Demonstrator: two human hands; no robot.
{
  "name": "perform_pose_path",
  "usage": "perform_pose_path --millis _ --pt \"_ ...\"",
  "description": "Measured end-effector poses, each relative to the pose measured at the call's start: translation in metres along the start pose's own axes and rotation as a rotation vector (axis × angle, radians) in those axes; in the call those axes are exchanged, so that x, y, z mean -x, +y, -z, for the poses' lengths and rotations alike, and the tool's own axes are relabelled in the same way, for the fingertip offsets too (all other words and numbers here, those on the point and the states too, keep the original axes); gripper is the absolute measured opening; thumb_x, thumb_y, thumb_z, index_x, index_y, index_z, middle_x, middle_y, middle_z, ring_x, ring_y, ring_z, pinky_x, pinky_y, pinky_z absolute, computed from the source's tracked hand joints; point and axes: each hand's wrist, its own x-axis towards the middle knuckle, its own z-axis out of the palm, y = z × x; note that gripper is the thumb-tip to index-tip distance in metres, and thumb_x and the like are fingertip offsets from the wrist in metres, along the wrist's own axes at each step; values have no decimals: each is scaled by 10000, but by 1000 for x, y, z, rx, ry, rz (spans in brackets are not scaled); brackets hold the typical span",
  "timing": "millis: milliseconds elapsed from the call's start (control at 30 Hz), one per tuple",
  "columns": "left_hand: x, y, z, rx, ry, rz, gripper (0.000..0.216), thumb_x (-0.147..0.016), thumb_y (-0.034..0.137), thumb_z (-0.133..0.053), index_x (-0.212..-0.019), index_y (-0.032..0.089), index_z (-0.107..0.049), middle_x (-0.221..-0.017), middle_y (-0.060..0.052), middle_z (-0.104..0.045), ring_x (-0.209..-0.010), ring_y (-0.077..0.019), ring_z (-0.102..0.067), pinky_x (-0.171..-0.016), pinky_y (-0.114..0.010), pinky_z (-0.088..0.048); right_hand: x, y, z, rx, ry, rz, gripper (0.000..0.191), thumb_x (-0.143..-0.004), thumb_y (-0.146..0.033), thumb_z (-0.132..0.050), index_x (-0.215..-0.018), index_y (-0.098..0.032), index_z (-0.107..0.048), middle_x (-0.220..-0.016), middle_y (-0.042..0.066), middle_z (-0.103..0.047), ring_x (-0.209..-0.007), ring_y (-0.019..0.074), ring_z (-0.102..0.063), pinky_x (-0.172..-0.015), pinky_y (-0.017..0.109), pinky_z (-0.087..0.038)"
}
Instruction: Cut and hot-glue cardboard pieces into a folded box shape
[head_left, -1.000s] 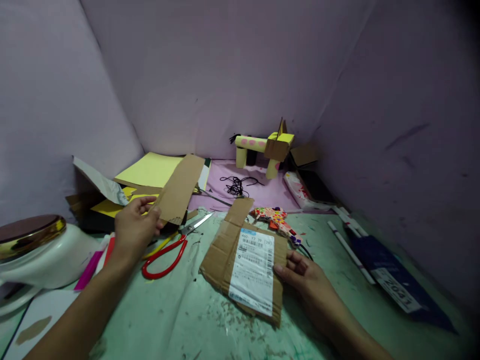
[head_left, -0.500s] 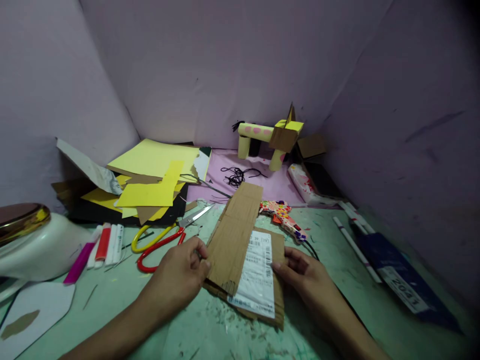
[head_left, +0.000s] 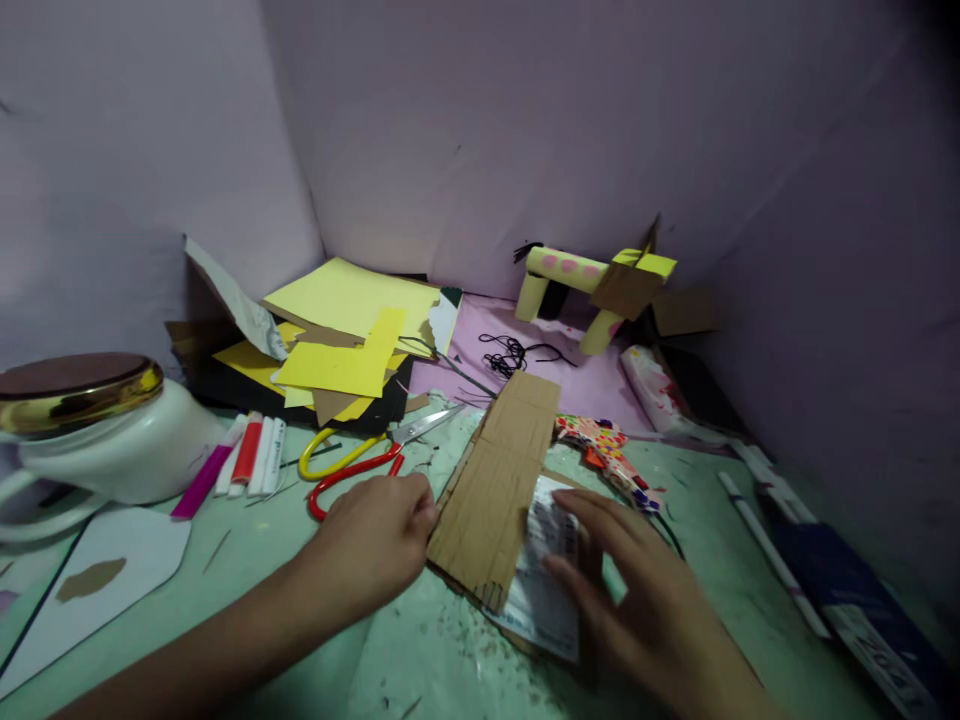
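Note:
A long brown cardboard strip lies slanted over another cardboard piece that carries a white printed label. My left hand is closed at the strip's lower left edge; its fingertips are tucked out of sight. Over the label, my right hand has thumb and fingers spread, with nothing between them. Scissors with one yellow and one red handle lie part open just beyond my left hand. A glue gun with a flower pattern rests right of the strip, its black cord passing near my right hand.
At the back stands a yellow paper-tube animal with pink spots. Tangled black string lies before it. Yellow paper and card are piled at back left. Markers and a white ceramic pot sit left; a dark blue packet lies right.
My right hand has moved from the labelled cardboard's right edge to over the label, its fingers spreading. My left hand stays at the strip's edge. The view has turned a little left.

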Motion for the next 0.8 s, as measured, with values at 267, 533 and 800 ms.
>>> perform_pose_path --millis 267,533,800 --pt "-6 0 4 91 -105 79 249 -752 233 -473 -513 220 -408 -537 -8 -491 -537 -170 -446 -487 -281 -232 -2 11 -31 -1 -249 278 583 -776 -90 -546 -1335 -238 -478 -1342 107 -543 -1250 319 -460 -959 522 -451" --pt "-11 -3 1 8 -145 103 200 -745 283 -492 -563 202 -482 -573 -9 -519 -559 -155 -473 -490 -275 -236 -7 6 -26 81 -278 304 353 -834 -92 -501 -1148 -221 -597 -1300 113 -576 -1264 286 -457 -934 469 -502" --pt "-11 -2 1 -98 -173 87 236 -730 302 -503 -531 195 -435 -550 9 -494 -545 -137 -454 -493 -275 -226 -12 -3 -26 98 -217 316 272 -833 -73 -452 -1065 -189 -532 -1172 151 -615 -1155 270 -548 -862 456 -538"
